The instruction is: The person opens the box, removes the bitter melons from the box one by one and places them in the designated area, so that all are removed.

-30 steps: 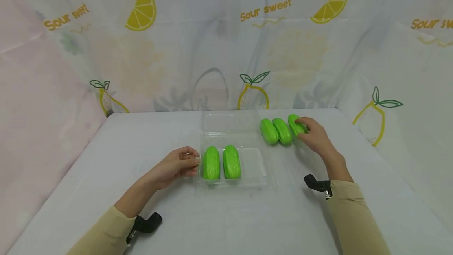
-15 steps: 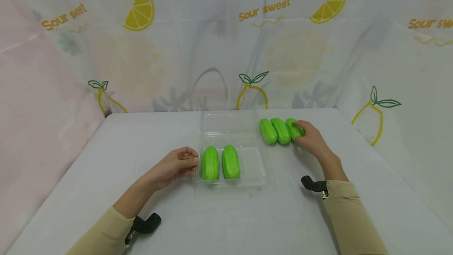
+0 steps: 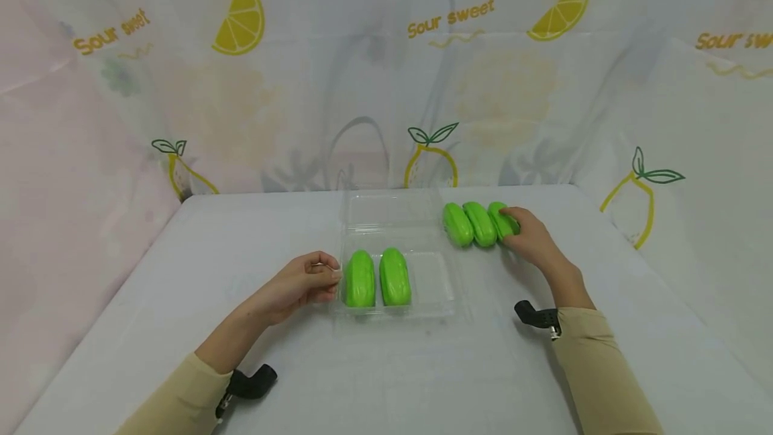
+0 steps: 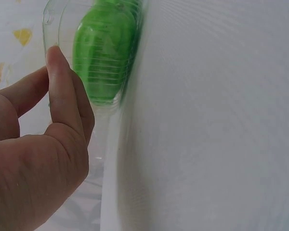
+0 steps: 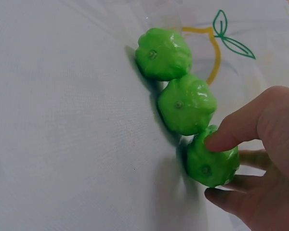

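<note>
A clear plastic clamshell box [image 3: 431, 280] lies with its lid [image 3: 392, 209] folded back. Two glossy, ribbed green cucumbers, a left one [image 3: 360, 279] and a right one [image 3: 395, 277], lie side by side in its base. My left hand [image 3: 304, 280] pinches the box's left rim between thumb and fingers, as the left wrist view shows. To the right of the lid, three more cucumbers form a row: one [image 3: 458, 225], a middle one [image 3: 480, 224] and the rightmost [image 5: 212, 161]. Around that rightmost one my right hand [image 3: 531, 235] curls, thumb on one side, fingers on the other.
A white cloth covers the table [image 3: 386, 381]. Behind it hangs a curtain [image 3: 302, 86] printed with lemons. Black camera mounts, left [image 3: 253, 381] and right [image 3: 534, 315], stick out from the wrists.
My right hand has brought the rightmost cucumber left and slightly toward me, up against the middle one; it has held still since half a second ago. My left hand stays at the box.
</note>
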Action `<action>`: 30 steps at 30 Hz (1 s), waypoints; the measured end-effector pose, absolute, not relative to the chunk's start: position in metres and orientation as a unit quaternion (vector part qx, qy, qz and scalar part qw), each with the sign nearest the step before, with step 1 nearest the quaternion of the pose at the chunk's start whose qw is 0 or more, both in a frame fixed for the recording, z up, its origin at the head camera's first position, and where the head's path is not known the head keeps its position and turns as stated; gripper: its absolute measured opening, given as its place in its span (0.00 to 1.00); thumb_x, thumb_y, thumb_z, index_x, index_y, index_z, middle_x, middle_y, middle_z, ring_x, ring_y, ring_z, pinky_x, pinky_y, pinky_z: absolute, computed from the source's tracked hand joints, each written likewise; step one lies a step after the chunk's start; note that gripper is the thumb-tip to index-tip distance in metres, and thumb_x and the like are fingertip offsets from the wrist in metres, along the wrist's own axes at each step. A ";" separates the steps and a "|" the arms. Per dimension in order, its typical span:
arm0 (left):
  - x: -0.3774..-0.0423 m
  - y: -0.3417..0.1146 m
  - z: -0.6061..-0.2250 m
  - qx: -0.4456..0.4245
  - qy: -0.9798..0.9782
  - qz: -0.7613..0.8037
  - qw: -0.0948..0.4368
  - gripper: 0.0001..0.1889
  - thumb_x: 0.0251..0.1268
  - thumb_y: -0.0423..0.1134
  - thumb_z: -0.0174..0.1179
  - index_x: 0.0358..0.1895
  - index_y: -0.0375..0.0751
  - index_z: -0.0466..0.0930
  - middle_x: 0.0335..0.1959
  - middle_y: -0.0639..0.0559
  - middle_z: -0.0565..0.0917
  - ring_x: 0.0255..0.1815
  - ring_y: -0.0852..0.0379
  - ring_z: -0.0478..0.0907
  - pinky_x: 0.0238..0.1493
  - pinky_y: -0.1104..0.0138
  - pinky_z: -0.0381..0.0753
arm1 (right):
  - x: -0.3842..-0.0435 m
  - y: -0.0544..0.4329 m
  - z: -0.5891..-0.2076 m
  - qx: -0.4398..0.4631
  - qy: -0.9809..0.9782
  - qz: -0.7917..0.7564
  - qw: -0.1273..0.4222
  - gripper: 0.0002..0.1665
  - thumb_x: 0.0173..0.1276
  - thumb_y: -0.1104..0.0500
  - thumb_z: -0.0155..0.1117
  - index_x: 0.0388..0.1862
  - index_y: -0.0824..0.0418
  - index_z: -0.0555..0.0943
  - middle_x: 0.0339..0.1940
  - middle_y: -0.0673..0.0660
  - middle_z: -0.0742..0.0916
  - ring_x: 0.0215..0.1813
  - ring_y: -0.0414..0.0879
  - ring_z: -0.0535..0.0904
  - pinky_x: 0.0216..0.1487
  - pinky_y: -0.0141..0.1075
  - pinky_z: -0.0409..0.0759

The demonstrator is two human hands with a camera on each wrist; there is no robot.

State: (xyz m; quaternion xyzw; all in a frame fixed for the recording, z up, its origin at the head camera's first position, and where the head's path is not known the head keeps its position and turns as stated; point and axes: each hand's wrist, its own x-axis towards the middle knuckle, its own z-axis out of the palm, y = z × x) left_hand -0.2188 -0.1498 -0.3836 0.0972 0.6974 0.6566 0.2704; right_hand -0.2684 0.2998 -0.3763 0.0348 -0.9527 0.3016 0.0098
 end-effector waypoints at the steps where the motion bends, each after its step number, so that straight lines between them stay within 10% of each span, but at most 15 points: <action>1: -0.219 -0.150 -0.383 0.098 0.698 0.657 0.270 0.15 0.72 0.37 0.59 0.52 0.36 0.66 0.32 0.54 0.79 0.31 0.65 0.80 0.35 0.75 0.85 | -0.269 0.300 -0.376 0.036 -0.953 0.299 0.010 0.40 0.58 0.68 0.53 0.73 0.69 0.62 0.76 0.73 0.63 0.78 0.70 0.54 0.76 0.64 0.55; 30: -0.215 -0.152 -0.387 0.108 0.698 0.657 0.263 0.16 0.72 0.39 0.59 0.52 0.34 0.66 0.32 0.53 0.79 0.31 0.64 0.80 0.35 0.75 0.85 | -0.249 0.275 -0.346 0.106 -0.948 0.293 0.064 0.33 0.65 0.65 0.56 0.71 0.69 0.67 0.75 0.72 0.65 0.76 0.70 0.58 0.72 0.66 0.61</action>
